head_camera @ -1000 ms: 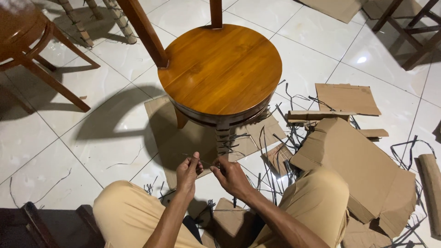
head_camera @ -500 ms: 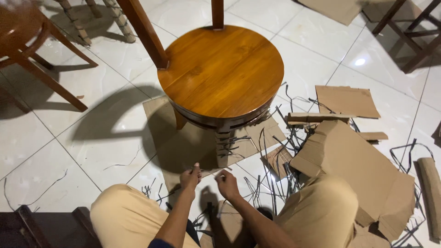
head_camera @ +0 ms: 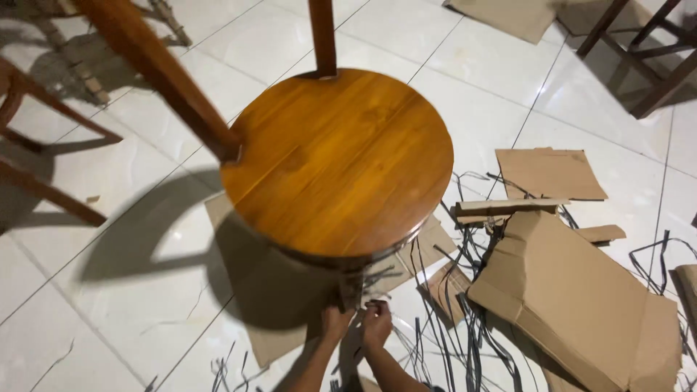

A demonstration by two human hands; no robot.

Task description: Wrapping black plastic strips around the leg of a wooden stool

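Wooden round chair seat (head_camera: 337, 163) fills the middle of the floor; beneath its front edge both hands meet at the wrapped chair leg (head_camera: 351, 290). Left hand (head_camera: 336, 321) and right hand (head_camera: 377, 323) have fingers curled narrow, pinching something there; what they pinch I cannot tell. Cardboard sheets (head_camera: 573, 290) and dark strips (head_camera: 465, 327) lie right.

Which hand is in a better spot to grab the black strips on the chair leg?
Probably the right hand. It sits just below the loose black strips sticking out from the wrapped chair leg. The left hand is pressed low against the leg, on the side away from them.
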